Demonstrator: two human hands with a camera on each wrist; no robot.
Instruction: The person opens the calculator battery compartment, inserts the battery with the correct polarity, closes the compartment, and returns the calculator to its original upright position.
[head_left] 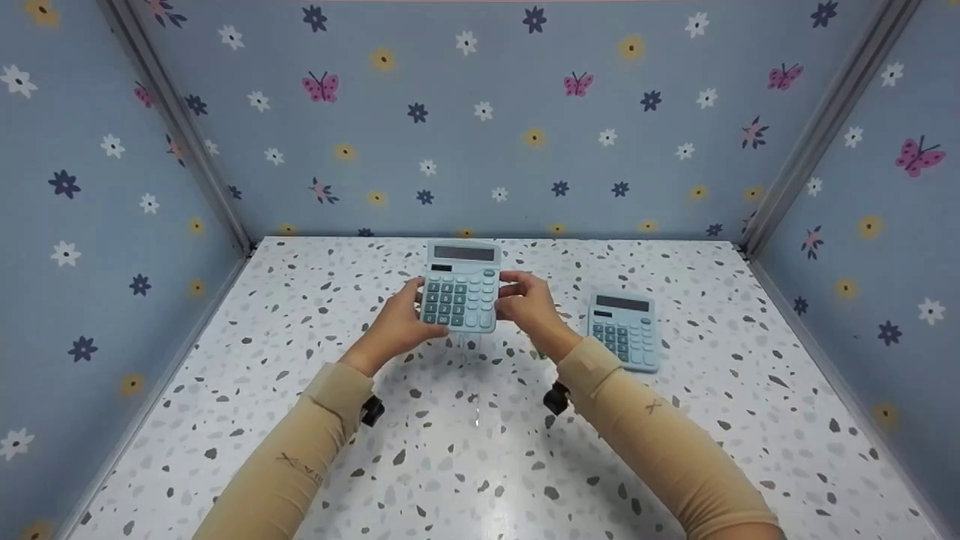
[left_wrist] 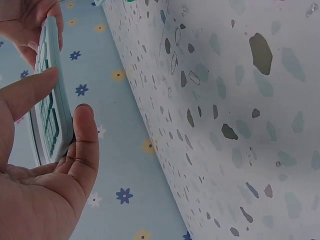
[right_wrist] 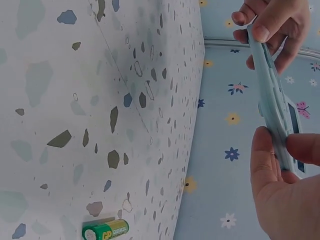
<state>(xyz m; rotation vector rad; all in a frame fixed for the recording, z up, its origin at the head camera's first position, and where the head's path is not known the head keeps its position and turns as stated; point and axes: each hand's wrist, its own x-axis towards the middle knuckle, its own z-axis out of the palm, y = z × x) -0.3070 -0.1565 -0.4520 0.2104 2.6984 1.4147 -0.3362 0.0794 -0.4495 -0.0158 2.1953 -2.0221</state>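
A light-blue calculator (head_left: 462,289) with darker number keys is held up off the table, its keys and display facing the head camera. My left hand (head_left: 396,324) grips its left side, the thumb on the front by the lower corner and the fingers behind, as the left wrist view shows. On the opposite edge, my right hand (head_left: 532,306) pinches the calculator between thumb and fingers. From the right wrist view the calculator (right_wrist: 270,95) appears edge-on, spanning both hands.
A second calculator (head_left: 622,334) of the same look lies on the speckled white table (head_left: 480,450), right of my right hand. A green GP battery (right_wrist: 106,230) rests on the tabletop near my right wrist. Flower-patterned panels (head_left: 480,150) enclose the back and sides.
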